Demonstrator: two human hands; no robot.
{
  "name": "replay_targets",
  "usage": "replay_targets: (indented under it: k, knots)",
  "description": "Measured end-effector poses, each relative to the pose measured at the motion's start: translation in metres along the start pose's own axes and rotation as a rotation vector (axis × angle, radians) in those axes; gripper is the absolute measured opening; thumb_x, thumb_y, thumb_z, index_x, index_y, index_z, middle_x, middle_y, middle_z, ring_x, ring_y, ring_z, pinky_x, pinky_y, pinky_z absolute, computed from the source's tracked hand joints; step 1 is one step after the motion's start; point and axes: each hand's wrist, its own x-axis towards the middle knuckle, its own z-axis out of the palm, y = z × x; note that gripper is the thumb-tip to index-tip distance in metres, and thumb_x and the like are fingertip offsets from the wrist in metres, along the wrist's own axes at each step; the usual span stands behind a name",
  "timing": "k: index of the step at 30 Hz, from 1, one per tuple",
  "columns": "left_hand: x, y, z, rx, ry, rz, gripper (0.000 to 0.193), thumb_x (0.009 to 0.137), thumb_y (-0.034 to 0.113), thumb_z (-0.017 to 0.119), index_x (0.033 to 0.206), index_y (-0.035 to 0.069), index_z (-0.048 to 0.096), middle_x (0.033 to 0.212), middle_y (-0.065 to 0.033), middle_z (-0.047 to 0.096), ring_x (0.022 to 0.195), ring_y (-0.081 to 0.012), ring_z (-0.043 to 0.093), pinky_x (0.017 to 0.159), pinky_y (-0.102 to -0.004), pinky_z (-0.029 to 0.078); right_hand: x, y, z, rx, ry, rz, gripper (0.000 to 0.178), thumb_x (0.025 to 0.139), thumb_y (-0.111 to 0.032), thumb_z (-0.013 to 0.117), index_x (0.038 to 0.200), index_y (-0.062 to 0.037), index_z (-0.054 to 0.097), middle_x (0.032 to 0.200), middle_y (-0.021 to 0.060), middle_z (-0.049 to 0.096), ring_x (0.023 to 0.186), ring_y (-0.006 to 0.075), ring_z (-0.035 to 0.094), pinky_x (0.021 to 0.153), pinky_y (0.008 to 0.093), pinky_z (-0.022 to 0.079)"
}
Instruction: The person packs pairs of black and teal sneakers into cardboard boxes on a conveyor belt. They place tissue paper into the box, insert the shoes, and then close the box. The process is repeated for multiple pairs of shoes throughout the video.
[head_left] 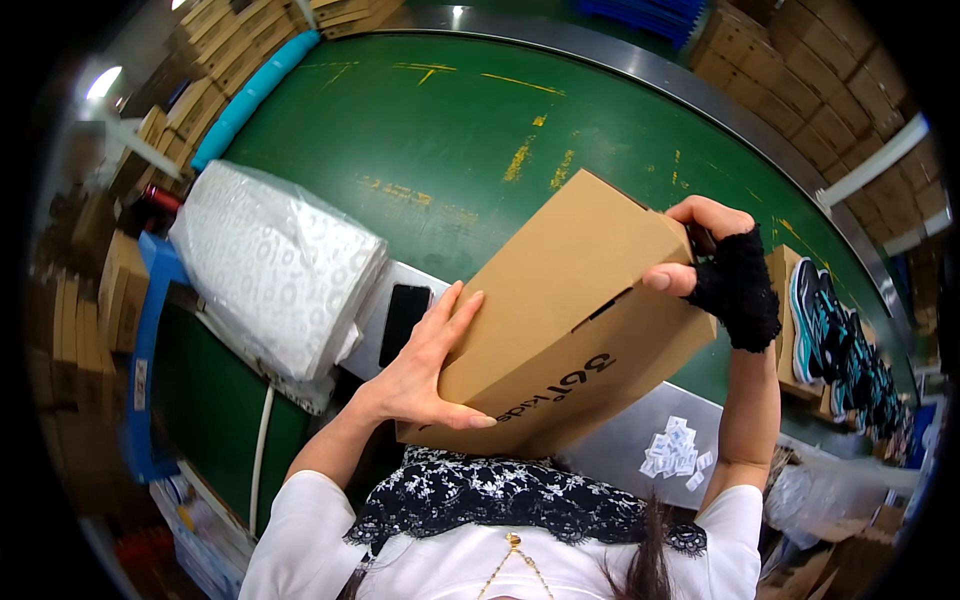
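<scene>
A brown cardboard shoe box [560, 270] with dark printing on its side is tilted in front of my body, above the metal ledge. My bare left hand [432, 365] presses against its left end, thumb along the near side and fingers over the top. In a black fingerless glove, my right hand [715, 265] grips the far right corner, thumb on the near side and fingers bent over the end. The box's lid looks closed, with a narrow dark gap along one edge near my right thumb. What the box contains is hidden.
Left of the box lie a stack of patterned white tissue paper [275, 265] in plastic and a black phone [405, 322]. Small white packets [674, 450] are heaped on the metal ledge [610, 450]. Dark sneakers [835, 330] line the right side. A green conveyor belt [430, 130] stretches beyond.
</scene>
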Motion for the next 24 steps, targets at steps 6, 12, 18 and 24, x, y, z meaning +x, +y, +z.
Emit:
replay_targets:
  k: [6,12,18,24]
  knots:
    - [-0.021,0.038,0.035,0.033,0.194,-0.064,0.103,0.052,0.043,0.073,0.133,0.002,0.025,0.130,-0.0295,0.020,0.121,-0.0434,0.024,0.101,-0.0457,0.021,0.000,0.005,-0.013,0.200,-0.182,-0.024,0.056,0.048,-0.042,0.081,0.071,0.0023,0.057,0.053,0.0019,0.051,0.049,0.0066,0.046,0.046,0.0206,0.038]
    - [-0.049,0.056,0.054,0.007,0.500,-0.103,0.094,0.049,0.035,0.076,0.126,0.000,0.036,0.129,-0.0235,0.029,0.118,-0.0332,0.035,0.098,-0.0393,0.029,-0.007,-0.009,-0.008,0.209,-0.167,-0.039,0.054,0.053,-0.035,0.080,0.093,-0.0034,0.059,0.078,-0.0001,0.057,0.054,0.0053,0.034,0.049,0.0207,0.031]
    - [-0.150,-0.034,0.013,-0.952,0.991,-0.292,0.047,0.082,0.037,0.044,0.116,0.005,0.047,0.111,-0.0087,0.053,0.087,-0.0219,0.057,0.075,-0.0363,0.048,-0.083,0.108,-0.009,0.191,0.244,0.208,0.025,0.076,-0.020,0.064,0.094,-0.0036,0.061,0.078,-0.0012,0.060,0.053,0.0051,0.039,0.049,0.0208,0.035]
    - [-0.218,-0.073,-0.056,-1.387,1.923,-0.480,0.083,0.066,0.054,0.057,0.134,0.019,0.024,0.136,-0.0127,0.024,0.118,-0.0390,0.033,0.087,-0.0662,0.025,-0.231,0.250,-0.004,0.815,0.748,1.213,0.041,0.075,-0.045,0.064,0.074,-0.0045,0.054,0.049,-0.0004,0.043,0.038,0.0100,0.035,0.036,0.0249,0.028]
